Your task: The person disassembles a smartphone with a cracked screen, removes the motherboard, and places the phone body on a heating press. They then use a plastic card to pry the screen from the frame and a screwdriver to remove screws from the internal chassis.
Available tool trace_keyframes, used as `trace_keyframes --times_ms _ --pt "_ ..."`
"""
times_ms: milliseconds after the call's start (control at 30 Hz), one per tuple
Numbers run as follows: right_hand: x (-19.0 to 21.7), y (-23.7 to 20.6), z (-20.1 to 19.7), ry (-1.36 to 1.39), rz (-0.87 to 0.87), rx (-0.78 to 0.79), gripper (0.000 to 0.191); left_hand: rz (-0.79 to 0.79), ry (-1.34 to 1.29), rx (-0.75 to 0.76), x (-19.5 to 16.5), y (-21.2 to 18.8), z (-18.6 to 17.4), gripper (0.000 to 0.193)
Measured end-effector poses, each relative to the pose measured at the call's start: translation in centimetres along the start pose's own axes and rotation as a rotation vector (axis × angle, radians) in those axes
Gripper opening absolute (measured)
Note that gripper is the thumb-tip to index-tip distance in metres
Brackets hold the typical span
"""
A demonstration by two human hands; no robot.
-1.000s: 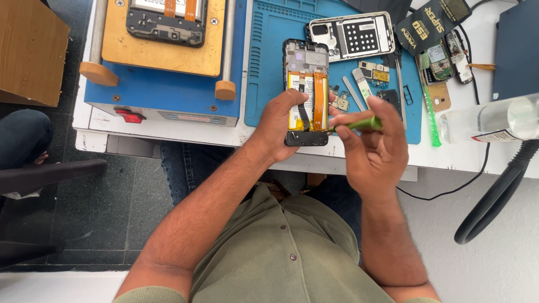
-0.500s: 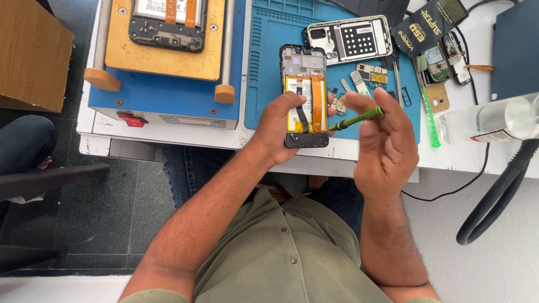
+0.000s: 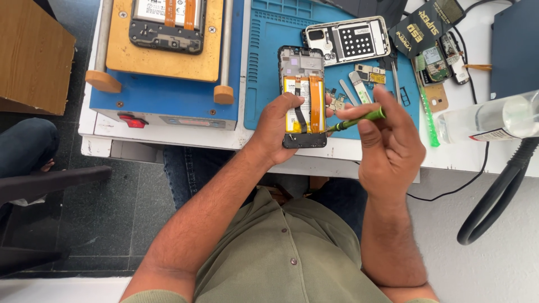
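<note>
An opened black phone (image 3: 303, 84) with a yellow-taped battery and orange flex strips lies on the blue work mat (image 3: 264, 67). My left hand (image 3: 275, 126) grips the phone's lower left part, thumb resting on the battery. My right hand (image 3: 387, 140) holds a green-handled screwdriver (image 3: 359, 119) between fingers and thumb. Its dark tip points left and touches the phone's lower right edge.
A phone back cover (image 3: 345, 39), small circuit parts (image 3: 368, 73) and tweezers lie on the mat behind. A blue heating machine (image 3: 163, 98) with a wooden plate and another phone stands at left. A clear bottle (image 3: 488, 120), green tool (image 3: 428, 115) and black hose (image 3: 499, 196) are at right.
My right hand has lifted and shifted right, tilting the screwdriver so its tip meets the phone's lower right edge. My left hand stays on the phone.
</note>
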State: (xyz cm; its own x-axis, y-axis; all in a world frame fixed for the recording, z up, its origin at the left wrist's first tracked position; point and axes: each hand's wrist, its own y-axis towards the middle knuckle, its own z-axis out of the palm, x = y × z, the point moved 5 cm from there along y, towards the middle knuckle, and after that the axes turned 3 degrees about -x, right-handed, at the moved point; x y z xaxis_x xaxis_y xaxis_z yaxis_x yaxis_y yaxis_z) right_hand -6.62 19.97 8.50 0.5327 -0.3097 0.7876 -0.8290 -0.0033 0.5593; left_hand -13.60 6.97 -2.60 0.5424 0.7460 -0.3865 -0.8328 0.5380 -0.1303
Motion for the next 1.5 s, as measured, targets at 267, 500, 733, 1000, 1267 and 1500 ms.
trace_keyframes --times_ms 267,500,733,1000,1267,1500 --pt "0.7 0.2 0.3 0.075 0.078 -0.007 0.042 -0.018 0.005 -0.004 0.3 0.3 -0.8 0.051" --pt "0.2 0.1 0.4 -0.017 0.010 0.019 0.045 -0.027 -0.025 -0.062 0.6 0.6 -1.1 0.048" --pt "-0.5 -0.3 -0.5 -0.255 -0.032 -0.068 0.052 -0.039 -0.039 -0.055 0.6 0.3 -0.9 0.048" --pt "-0.5 -0.6 0.0 0.023 0.028 0.018 0.049 -0.037 -0.050 -0.045 0.6 0.3 -1.0 0.050" --pt "-0.5 -0.2 -0.2 -0.019 0.091 -0.086 0.053 -0.032 -0.024 -0.053 0.6 0.2 -1.0 0.050" --pt "0.1 -0.4 0.5 -0.042 -0.004 0.000 0.053 -0.053 -0.057 -0.042 0.7 0.2 -1.0 0.050"
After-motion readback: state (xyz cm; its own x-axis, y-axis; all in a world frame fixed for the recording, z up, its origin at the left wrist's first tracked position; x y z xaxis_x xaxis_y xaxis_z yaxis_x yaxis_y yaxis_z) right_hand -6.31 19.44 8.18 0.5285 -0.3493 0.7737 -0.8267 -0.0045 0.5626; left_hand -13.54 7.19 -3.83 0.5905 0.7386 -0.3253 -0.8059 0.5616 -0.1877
